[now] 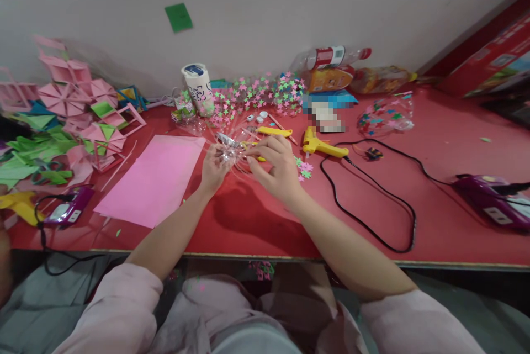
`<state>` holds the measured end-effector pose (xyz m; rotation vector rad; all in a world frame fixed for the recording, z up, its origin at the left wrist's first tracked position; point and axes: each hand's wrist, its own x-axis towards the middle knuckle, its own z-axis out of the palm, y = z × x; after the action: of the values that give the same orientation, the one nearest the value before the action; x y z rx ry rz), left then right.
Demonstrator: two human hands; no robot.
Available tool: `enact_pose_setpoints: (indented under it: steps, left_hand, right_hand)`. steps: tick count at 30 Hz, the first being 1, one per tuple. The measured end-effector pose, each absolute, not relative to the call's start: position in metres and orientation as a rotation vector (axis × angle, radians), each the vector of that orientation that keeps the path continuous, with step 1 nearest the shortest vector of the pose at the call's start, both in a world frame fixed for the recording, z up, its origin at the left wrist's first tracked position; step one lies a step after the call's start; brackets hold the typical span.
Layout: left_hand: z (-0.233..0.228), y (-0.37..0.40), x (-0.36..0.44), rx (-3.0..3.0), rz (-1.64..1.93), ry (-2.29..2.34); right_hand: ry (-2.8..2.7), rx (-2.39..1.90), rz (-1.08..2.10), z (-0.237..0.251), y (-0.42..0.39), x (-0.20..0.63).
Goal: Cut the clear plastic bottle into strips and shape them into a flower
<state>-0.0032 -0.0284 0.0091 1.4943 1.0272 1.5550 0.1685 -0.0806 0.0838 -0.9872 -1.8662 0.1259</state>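
Note:
My left hand [214,170] is closed round the base of a bundle of clear plastic strands [230,154], gathered in shiny wrapping. The strands fan out toward the back, where pink and green stars [244,94] seem to sit on their ends. Beside the bundle, my right hand [276,167] pinches at a thin clear strand with thumb and fingertips; the strand itself is faint. Just behind the right hand lies a yellow utility knife [274,131]. Pink and green paper stars [304,168] lie loose by its wrist side, near a yellow glue gun [322,144].
Pink paper sheets [151,183] lie at left, near paper models [68,94] and another glue gun [20,207]. A black cord [372,235] loops at right toward a purple power strip [492,199]. Bottles [331,58] and a white canister [196,89] line the wall.

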Motion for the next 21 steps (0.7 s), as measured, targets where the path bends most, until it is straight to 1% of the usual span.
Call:
enact_pose_setpoints:
  steps: [6,12,16,21]
  left_hand:
    - [0.009,-0.0288,-0.0035,1.568,1.568,1.131]
    - [0.0101,-0.0304,-0.0008,1.519,1.529,1.062]
    - [0.0109,-0.032,0.0009,1.504,1.553,1.107]
    - [0.0068,-0.0305,0.0009,1.492,1.555,1.054]
  right_hand:
    - [-1.731,-0.99,0.009,0.0869,-0.0852,0.1685]
    - [-1.705,-0.975,-0.088,0.0871,-0.0893,0.1658]
    - [-1.806,-0.999,-0.048,0.0841,-0.0856,0.1656]
    - [-1.859,-1.036,-0.004,0.0783,-0.0812,0.1651]
